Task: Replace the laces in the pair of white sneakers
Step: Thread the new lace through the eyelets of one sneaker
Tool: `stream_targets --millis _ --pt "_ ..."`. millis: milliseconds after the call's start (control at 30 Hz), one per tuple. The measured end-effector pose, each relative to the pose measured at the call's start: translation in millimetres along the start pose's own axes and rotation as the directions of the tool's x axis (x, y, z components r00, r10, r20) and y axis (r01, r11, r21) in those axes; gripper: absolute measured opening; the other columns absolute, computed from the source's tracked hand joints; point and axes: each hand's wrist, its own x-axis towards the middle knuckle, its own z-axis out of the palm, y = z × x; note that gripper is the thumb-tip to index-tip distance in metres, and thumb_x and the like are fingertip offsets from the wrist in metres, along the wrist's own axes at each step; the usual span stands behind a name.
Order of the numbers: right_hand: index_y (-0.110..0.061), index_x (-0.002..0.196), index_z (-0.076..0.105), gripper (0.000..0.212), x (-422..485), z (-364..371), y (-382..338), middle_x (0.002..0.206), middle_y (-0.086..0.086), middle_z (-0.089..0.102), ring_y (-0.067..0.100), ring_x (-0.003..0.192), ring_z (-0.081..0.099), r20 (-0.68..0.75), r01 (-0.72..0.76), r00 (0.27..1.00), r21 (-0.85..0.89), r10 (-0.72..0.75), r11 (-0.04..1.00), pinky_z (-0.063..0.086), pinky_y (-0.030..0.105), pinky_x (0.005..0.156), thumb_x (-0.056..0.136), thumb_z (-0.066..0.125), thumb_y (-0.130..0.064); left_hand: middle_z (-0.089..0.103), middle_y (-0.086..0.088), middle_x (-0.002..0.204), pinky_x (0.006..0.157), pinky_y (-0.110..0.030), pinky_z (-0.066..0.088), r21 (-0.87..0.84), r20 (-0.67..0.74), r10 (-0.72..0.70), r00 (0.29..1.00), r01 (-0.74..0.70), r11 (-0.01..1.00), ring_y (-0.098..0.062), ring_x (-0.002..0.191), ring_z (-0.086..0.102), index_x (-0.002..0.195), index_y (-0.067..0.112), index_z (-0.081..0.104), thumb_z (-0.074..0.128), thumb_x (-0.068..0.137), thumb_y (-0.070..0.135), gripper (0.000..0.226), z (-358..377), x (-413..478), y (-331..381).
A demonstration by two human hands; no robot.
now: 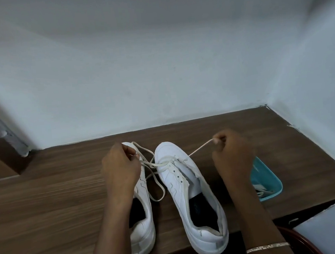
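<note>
Wooden desk (pixel 57 199) in a white corner carries the left sneaker (pixel 145 221) and right sneaker (pixel 188 186), the latter laced just at the toe, where my left hand (pixel 119 168) and right hand (pixel 230 153) each pinch an end of the lace (pixel 197 149), next to cross, I reckon, into the empty eyelets (pixel 177 176).

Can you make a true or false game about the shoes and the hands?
1. The left hand and the right hand each hold part of the lace. True.
2. The lace is threaded in the left sneaker. False: it goes through the right sneaker.
3. The blue tray has nothing in it. False: spare laces lie inside.
4. Both sneakers rest on the wooden table. True.
5. The bracelet is on the left wrist. False: it is on the right wrist.
</note>
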Motion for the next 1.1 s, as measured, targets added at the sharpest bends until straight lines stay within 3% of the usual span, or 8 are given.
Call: stream_targets --millis 200,267,333,433,733,900,1000,1100 --pt "-0.019 0.1 0.067 0.026 3 -12 4 0.105 0.008 0.064 0.034 0.106 0.055 -0.212 -0.105 0.973 -0.077 0.086 0.992 0.038 0.046 0.092 0.079 0.06 -0.006 0.071 0.0 0.07 0.076 -0.043 0.057 -0.008 0.117 0.016 0.993 -0.015 1.0 -0.022 0.072 0.071 0.069 0.021 0.062 0.074 0.08 0.01 0.02 -2 -5 4" --pt "-0.024 0.1 0.07 0.027 1 -4 0 0.102 0.001 0.067 0.028 0.105 0.059 0.009 0.124 0.992 -0.014 -0.123 0.992 0.044 0.044 0.093 0.077 0.061 -0.013 0.071 0.003 0.067 0.074 -0.041 0.058 0.027 0.162 0.037 0.986 -0.042 0.999 -0.02 0.068 0.07 0.068 0.022 0.064 0.075 0.079 0.011 0.019 -2 -6 6" --pt "-0.033 0.098 0.073 0.023 -1 7 -4 0.101 -0.013 0.071 0.017 0.104 0.063 0.366 0.242 0.895 0.085 -0.256 0.967 0.044 0.044 0.098 0.078 0.062 -0.029 0.069 0.006 0.063 0.069 -0.04 0.059 0.053 0.238 0.063 0.969 -0.078 0.995 -0.016 0.061 0.068 0.068 0.022 0.066 0.075 0.08 0.012 0.018 -1 -8 9" --pt "-0.038 0.095 0.076 0.014 -2 19 -5 0.093 -0.02 0.072 0.007 0.097 0.064 0.587 0.271 0.777 0.013 -0.227 0.962 0.044 0.049 0.099 0.083 0.07 -0.041 0.07 0.006 0.065 0.065 -0.034 0.058 0.091 0.404 0.123 0.907 -0.173 0.981 -0.014 0.062 0.069 0.074 0.023 0.072 0.078 0.082 0.021 0.01 5 -13 15" --pt "-0.03 0.077 0.073 0.005 3 7 6 0.072 -0.016 0.065 0.013 0.078 0.063 0.134 0.008 0.991 0.009 -0.009 1.0 0.051 0.047 0.087 0.083 0.072 -0.031 0.071 0.005 0.087 0.077 -0.034 0.053 0.199 0.395 0.215 0.893 -0.312 0.929 -0.016 0.084 0.066 0.084 0.022 0.075 0.077 0.082 0.025 0.004 23 -20 14" --pt "-0.027 0.087 0.069 0.01 9 -7 21 0.089 -0.002 0.071 0.027 0.094 0.063 -0.16 -0.224 0.959 0.064 0.232 0.972 0.048 0.053 0.091 0.085 0.06 -0.029 0.067 0.008 0.082 0.072 -0.031 0.049 0.152 0.398 0.204 0.894 -0.284 0.947 -0.013 0.081 0.062 0.084 0.021 0.067 0.075 0.083 0.025 0.008 26 -18 7" --pt "-0.025 0.107 0.069 0.032 9 -9 15 0.108 0.002 0.068 0.03 0.108 0.057 -0.135 -0.148 0.98 0.008 0.148 0.989 0.041 0.051 0.098 0.077 0.062 -0.021 0.068 0.007 0.077 0.065 -0.027 0.044 0.136 0.408 0.168 0.897 -0.242 0.961 -0.012 0.078 0.063 0.081 0.021 0.067 0.076 0.083 0.025 0.01 27 -16 4" --pt "-0.033 0.11 0.07 0.036 5 -3 2 0.109 -0.006 0.065 0.024 0.112 0.056 0.168 0.144 0.975 0.035 -0.148 0.989 0.038 0.045 0.101 0.075 0.068 -0.026 0.069 0.007 0.076 0.064 -0.024 0.043 0.089 0.444 0.135 0.886 -0.194 0.977 -0.01 0.077 0.064 0.078 0.021 0.067 0.077 0.083 0.028 0.012 27 -13 3"
